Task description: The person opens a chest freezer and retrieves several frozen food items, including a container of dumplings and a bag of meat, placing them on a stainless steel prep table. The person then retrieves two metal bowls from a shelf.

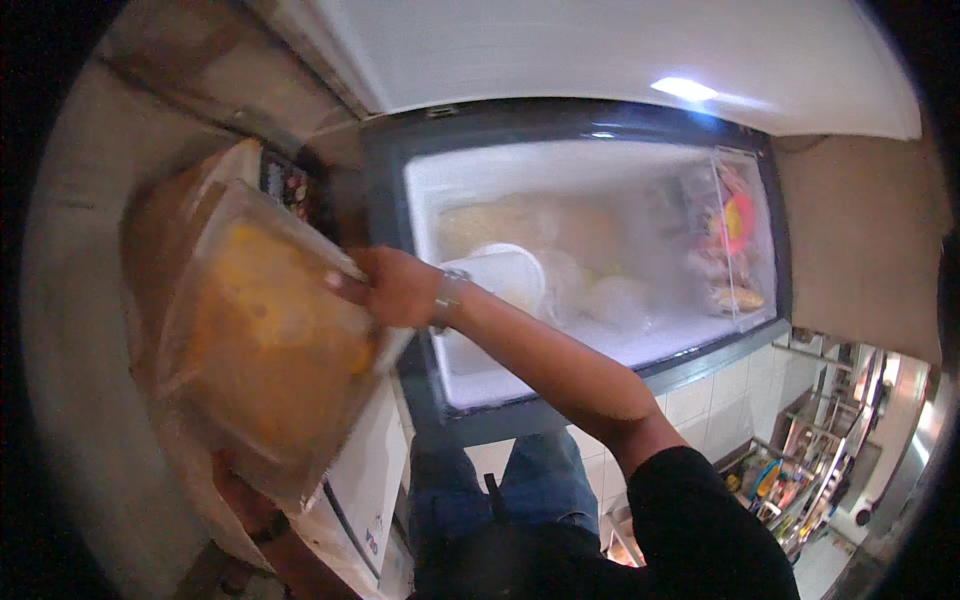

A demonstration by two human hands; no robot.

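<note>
A clear rectangular plastic container (270, 350) with yellow-orange contents is held tilted at the left, outside the open chest freezer (480, 425). My right hand (392, 285), with a watch at its wrist, is closed on the container's upper right edge. That arm reaches across the freezer's near corner. My left hand (238, 490), wearing a dark wristband, is at the container's lower left edge and bears it from below; its fingers are mostly hidden. Inside the frosty freezer are a white round tub (515, 270) and blurred pale bags (610, 300).
The white freezer lid (600, 60) stands raised at the back. A clear divider closes off colourful packets (735, 225) at the freezer's right end. A white appliance (370, 470) stands below the container. Metal racks (810, 440) with kitchen items are at the far right.
</note>
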